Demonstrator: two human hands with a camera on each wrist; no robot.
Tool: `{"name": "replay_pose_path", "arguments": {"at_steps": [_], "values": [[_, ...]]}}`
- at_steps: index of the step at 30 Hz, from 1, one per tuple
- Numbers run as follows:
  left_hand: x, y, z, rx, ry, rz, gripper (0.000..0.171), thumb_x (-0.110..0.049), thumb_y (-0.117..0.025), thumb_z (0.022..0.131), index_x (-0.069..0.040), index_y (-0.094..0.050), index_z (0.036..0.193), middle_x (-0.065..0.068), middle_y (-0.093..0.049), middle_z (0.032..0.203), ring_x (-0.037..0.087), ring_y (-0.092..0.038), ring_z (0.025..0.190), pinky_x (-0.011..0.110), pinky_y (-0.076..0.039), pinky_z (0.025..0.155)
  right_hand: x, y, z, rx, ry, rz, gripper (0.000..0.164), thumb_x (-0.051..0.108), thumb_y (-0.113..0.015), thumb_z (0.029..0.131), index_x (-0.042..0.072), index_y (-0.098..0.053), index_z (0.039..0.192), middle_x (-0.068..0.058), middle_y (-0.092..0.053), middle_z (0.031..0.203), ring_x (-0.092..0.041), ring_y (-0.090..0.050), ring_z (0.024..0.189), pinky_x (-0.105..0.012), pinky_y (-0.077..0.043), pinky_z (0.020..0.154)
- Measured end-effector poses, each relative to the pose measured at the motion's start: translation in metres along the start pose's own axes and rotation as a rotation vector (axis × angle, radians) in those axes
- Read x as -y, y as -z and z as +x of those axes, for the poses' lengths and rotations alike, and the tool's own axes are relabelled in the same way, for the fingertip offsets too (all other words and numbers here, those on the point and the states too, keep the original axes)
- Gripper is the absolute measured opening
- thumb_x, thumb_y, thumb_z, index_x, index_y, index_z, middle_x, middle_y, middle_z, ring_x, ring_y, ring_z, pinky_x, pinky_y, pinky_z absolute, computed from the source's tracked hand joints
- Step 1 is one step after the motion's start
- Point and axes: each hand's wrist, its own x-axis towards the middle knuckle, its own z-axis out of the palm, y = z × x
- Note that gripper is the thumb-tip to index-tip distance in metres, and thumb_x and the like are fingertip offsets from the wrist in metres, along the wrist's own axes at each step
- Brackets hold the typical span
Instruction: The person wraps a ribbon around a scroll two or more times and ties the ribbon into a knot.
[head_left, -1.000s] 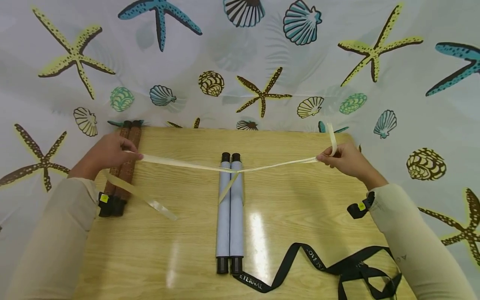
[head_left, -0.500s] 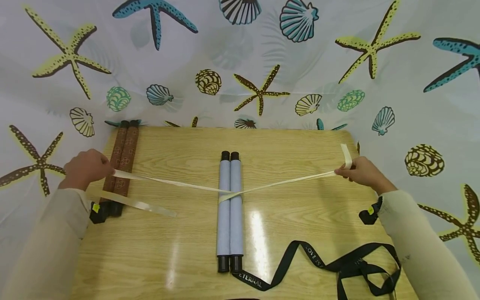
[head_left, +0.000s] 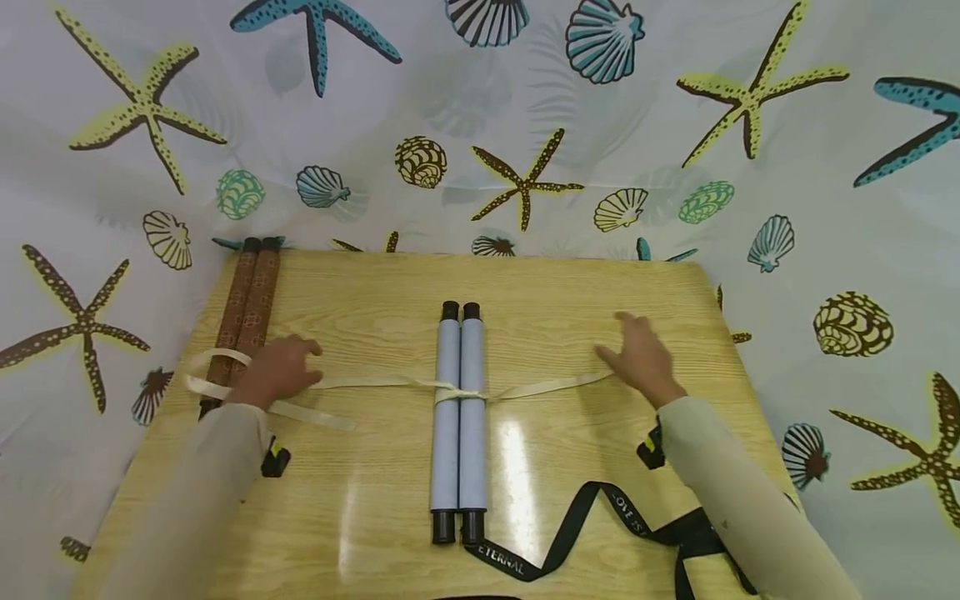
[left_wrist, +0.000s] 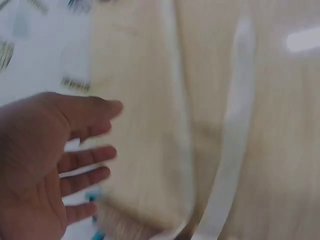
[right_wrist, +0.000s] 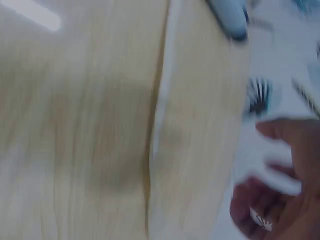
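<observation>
Cream ribbon is wrapped around a pair of pale grey scrolls, which lie side by side in the middle of the wood-grain table, and it crosses itself on top of them. One tail runs off towards each of my hands. Neither is gripping anything, though: my left hand hangs over its tail with fingers loose and spread, and my right hand is near the other tail's visible end, thumb apart from the fingers. That one's blurry, but I see nothing in it.

Looks thin, featherlight and a bit satiny, so I'd guess it's slippery and the crossing could slacken with no pull on it. Doubt it's fragile. I'd pinch each tail fairly close to the crossing, since the left one has a floppy loop over the brown patterned scrolls. The grey rolls seem light and firm; probably steady them mid-length, no squeezing.
</observation>
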Motion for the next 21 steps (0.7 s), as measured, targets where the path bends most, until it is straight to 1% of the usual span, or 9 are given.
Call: {"name": "replay_pose_path", "arguments": {"at_steps": [3,4,6,7,10,11,13,16,21], "values": [[-0.038,-0.035,0.015,0.010,-0.098,-0.131,0.043,-0.016,-0.063,0.097,0.003,-0.056,0.135,0.028,-0.057,0.136,0.049,-0.054,0.124,0.061,-0.045,0.101,0.042,-0.041,-0.002,0.092,0.292,-0.014,0.044,0.026,-0.064,0.097,0.003,-0.058,0.135,-0.022,-0.058,0.131,-0.040,-0.060,0.115,-0.053,-0.055,0.085],[-0.048,-0.046,0.019,0.012,-0.121,-0.160,0.044,-0.015,-0.062,0.098,0.003,-0.054,0.137,0.027,-0.057,0.137,0.048,-0.053,0.127,0.061,-0.043,0.104,0.055,-0.055,-0.003,0.124,0.361,-0.017,0.040,0.025,-0.065,0.097,0.005,-0.062,0.131,-0.019,-0.060,0.130,-0.038,-0.060,0.117,-0.052,-0.055,0.086],[-0.065,-0.065,0.026,-0.002,-0.149,-0.200,0.044,-0.013,-0.060,0.099,0.002,-0.051,0.139,0.025,-0.057,0.138,0.046,-0.051,0.130,0.061,-0.041,0.107,0.074,-0.077,-0.006,0.154,0.442,-0.032,0.036,0.026,-0.066,0.096,0.008,-0.065,0.128,-0.014,-0.064,0.130,-0.035,-0.060,0.119,-0.052,-0.054,0.090],[-0.072,-0.072,0.029,-0.016,-0.151,-0.209,0.043,-0.012,-0.059,0.099,0.001,-0.052,0.139,0.023,-0.060,0.136,0.044,-0.054,0.128,0.060,-0.042,0.106,0.081,-0.085,-0.006,0.154,0.461,-0.035,0.036,0.025,-0.067,0.096,0.009,-0.065,0.128,-0.012,-0.066,0.128,-0.034,-0.062,0.118,-0.052,-0.053,0.092],[-0.083,-0.083,0.034,-0.068,-0.163,-0.210,0.032,-0.013,-0.059,0.099,-0.004,-0.062,0.129,0.014,-0.071,0.115,0.031,-0.066,0.104,0.053,-0.050,0.094,0.091,-0.100,-0.006,0.115,0.503,-0.043,0.030,0.024,-0.069,0.094,0.011,-0.068,0.121,-0.006,-0.075,0.112,-0.025,-0.069,0.106,-0.054,-0.047,0.101],[-0.084,-0.085,0.035,-0.081,-0.168,-0.206,0.026,-0.014,-0.060,0.098,-0.006,-0.067,0.122,0.011,-0.072,0.107,0.026,-0.066,0.094,0.050,-0.051,0.088,0.091,-0.102,-0.006,0.100,0.521,-0.046,0.026,0.023,-0.070,0.094,0.012,-0.070,0.117,-0.003,-0.077,0.106,-0.022,-0.071,0.099,-0.055,-0.044,0.103],[-0.083,-0.086,0.034,-0.084,-0.180,-0.202,0.015,-0.015,-0.062,0.097,-0.010,-0.072,0.107,0.004,-0.071,0.090,0.017,-0.060,0.076,0.042,-0.050,0.075,0.091,-0.103,-0.005,0.082,0.545,-0.049,0.018,0.021,-0.071,0.093,0.014,-0.073,0.110,0.000,-0.079,0.096,-0.017,-0.073,0.089,-0.057,-0.041,0.105],[-0.076,-0.086,0.030,-0.078,-0.198,-0.204,0.008,-0.016,-0.065,0.096,-0.012,-0.071,0.092,0.001,-0.066,0.083,0.012,-0.053,0.070,0.035,-0.045,0.068,0.088,-0.099,-0.002,0.046,0.560,-0.057,0.013,0.022,-0.070,0.094,0.016,-0.077,0.103,0.002,-0.078,0.095,-0.015,-0.072,0.085,-0.056,-0.041,0.103],[-0.060,-0.085,0.020,-0.073,-0.144,-0.277,0.008,-0.015,-0.061,0.099,-0.010,-0.065,0.094,0.002,-0.062,0.078,0.013,-0.048,0.065,0.032,-0.041,0.064,0.074,-0.093,0.000,0.042,0.499,-0.025,0.014,0.023,-0.069,0.094,0.017,-0.079,0.100,0.001,-0.079,0.096,-0.017,-0.071,0.085,-0.054,-0.041,0.101]]}}
